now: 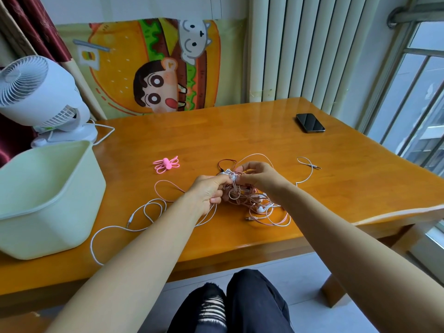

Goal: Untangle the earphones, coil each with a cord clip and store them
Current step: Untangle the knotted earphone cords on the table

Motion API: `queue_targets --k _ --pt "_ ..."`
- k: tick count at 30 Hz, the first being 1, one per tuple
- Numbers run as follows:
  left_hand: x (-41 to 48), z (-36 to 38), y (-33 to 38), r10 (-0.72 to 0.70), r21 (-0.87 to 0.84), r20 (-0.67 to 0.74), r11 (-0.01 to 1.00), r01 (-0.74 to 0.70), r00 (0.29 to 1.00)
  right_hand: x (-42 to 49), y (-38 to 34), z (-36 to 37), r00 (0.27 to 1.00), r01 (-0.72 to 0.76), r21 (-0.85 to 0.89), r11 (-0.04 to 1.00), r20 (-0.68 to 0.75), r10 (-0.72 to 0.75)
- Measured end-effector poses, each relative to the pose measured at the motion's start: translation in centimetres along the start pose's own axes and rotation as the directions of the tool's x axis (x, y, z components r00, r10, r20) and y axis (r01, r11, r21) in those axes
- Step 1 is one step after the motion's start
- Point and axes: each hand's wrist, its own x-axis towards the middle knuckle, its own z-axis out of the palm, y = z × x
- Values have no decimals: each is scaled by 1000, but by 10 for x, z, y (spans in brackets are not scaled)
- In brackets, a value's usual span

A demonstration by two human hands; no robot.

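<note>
A knot of white, pink and dark red earphone cords [247, 195] lies on the wooden table [240, 140]. My left hand [209, 191] grips cords at the knot's left side. My right hand [259, 176] pinches strands at its top. White cord loops [144, 212] trail left toward the table's front edge, and a jack end [312, 165] lies to the right. A pink earphone [166, 164], coiled and held by a cord clip, rests apart at the upper left of the knot.
A pale green bin [48, 200] stands at the table's left. A white fan [40, 97] sits behind it with its cable on the table. A black phone [310, 123] lies at the far right. My knees are below the table edge.
</note>
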Motion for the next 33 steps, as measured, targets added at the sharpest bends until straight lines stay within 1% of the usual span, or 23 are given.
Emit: queue_targets --k 4,6,11,14,17,18,19,20,21,22,23,24,25,27,28,29,30,31,32,33 --pt "-2 -1 0 2 -49 19 999 -1 1000 1 4 2 997 24 47 999 -80 -20" --pt "-3 -2 0 10 -38 25 999 -9 1000 2 5 3 996 27 65 998 -84 -21" --pt "-4 -2 -2 38 25 15 999 -38 999 -2 3 3 1000 17 -12 1000 -22 -17" --pt "-9 -2 0 85 135 -1 987 -84 996 -3 2 -1 999 11 -63 998 32 -9" --pt "-10 0 2 153 232 -72 964 -132 986 -4 -1 -6 998 -3 -100 995 63 10" --pt "-10 1 2 181 247 -103 957 -151 978 -4 -2 -6 999 -1 -132 991 37 6" --pt "-10 3 3 209 256 -131 952 -171 969 -3 -2 -6 999 30 -179 983 -35 -37" --pt "-12 5 5 237 254 -151 947 -194 960 -2 -3 -6 983 89 -243 966 -136 -125" --pt "-14 8 6 266 241 -162 944 -223 950 0 -3 -6 945 140 -307 941 -241 -219" --pt "-15 11 8 295 218 -172 942 -256 940 1 -7 -5 904 174 -338 925 -317 -286" --pt "-15 12 11 325 190 -186 938 -291 927 2 -9 -6 880 196 -338 921 -354 -317" --pt "-14 13 13 346 160 -209 935 -317 915 2 -12 -7 884 197 -335 921 -345 -315" --pt "-12 13 15 354 124 -235 935 -333 905 1 -14 -8 914 178 -342 923 -289 -283" --pt "-10 11 16 333 51 -258 942 -331 907 -2 -14 -11 986 87 -394 915 -100 -137" --pt "-10 10 16 319 25 -243 946 -323 916 -4 -12 -11 995 45 -472 881 -54 -79" --pt "-11 10 14 310 5 -220 949 -317 925 -4 -10 -12 997 6 -584 812 -60 -51" --pt "-13 11 13 303 -6 -193 951 -310 933 -4 -8 -11 993 -44 -696 717 -106 -42" --pt "-14 11 12 296 -2 -171 954 -300 940 -4 -6 -10 986 -72 -754 653 -153 -67" --pt "-16 12 11 287 9 -151 957 -289 946 -5 -7 -9 978 -62 -756 651 -175 -110" --pt "-17 13 11 286 27 -134 958 -285 949 -6 -6 -8 969 -8 -716 698 -179 -172"
